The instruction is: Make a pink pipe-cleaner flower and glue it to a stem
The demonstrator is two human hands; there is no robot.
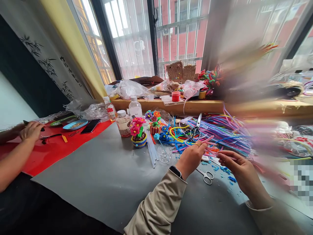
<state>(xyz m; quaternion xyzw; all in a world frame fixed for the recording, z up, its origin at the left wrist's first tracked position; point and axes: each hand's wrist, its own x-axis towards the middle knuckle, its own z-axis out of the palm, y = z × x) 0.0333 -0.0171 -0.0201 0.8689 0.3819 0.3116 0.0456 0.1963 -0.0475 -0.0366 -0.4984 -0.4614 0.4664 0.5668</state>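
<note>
My left hand (192,156), in a beige sleeve with a dark watch, pinches one end of a pink pipe cleaner (212,146) above the grey mat (102,176). My right hand (236,166) closes its fingers on the same pink strand a little to the right. Both hands hover just in front of a heap of coloured pipe cleaners (225,130). Small silver scissors (206,176) lie on the mat between and below my hands. Blue fluff scraps (223,170) are scattered beside them.
Small pipe-cleaner flower pots (138,133) and clear bottles (123,122) stand mid-table, with black-handled scissors (194,130) on the heap. Another person's hands (30,130) work at the left over a red cloth (49,150) with a phone (90,125). The cluttered windowsill (195,106) runs behind.
</note>
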